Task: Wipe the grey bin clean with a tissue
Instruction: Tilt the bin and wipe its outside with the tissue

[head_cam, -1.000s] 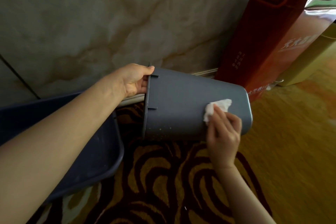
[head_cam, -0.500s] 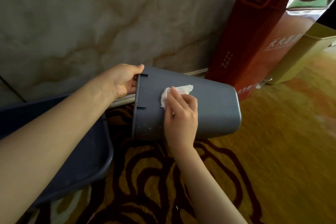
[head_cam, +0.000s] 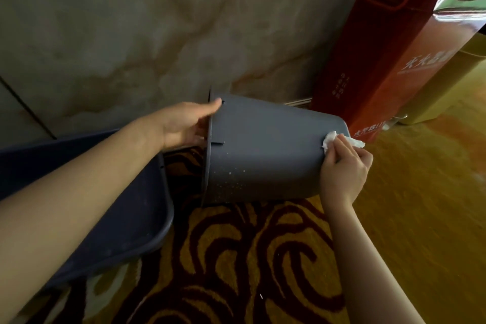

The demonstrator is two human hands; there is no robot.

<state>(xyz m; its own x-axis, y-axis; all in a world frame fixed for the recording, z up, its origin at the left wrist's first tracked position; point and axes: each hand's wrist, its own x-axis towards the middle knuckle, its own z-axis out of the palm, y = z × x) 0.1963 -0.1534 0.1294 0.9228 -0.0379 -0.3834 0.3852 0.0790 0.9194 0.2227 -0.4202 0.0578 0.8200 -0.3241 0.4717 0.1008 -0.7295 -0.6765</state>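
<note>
The grey bin (head_cam: pixel 263 155) is held on its side above the carpet, with its rim to the left and its base to the right. My left hand (head_cam: pixel 184 126) grips the rim, thumb over the outside and fingers hidden inside the opening. My right hand (head_cam: pixel 344 166) presses a crumpled white tissue (head_cam: pixel 330 139) against the bin's side wall at the base end. Small pale specks dot the lower part of the wall near the rim.
A dark blue tub (head_cam: pixel 118 205) lies at the left under my left forearm. A tall red box (head_cam: pixel 389 55) leans against the marble wall (head_cam: pixel 131 34) behind the bin, with an olive container (head_cam: pixel 447 87) beside it. Patterned carpet (head_cam: pixel 249 258) covers the floor.
My right hand has slid the tissue along the bin's wall from near the rim to the base end at the right. My left hand keeps its hold on the rim.
</note>
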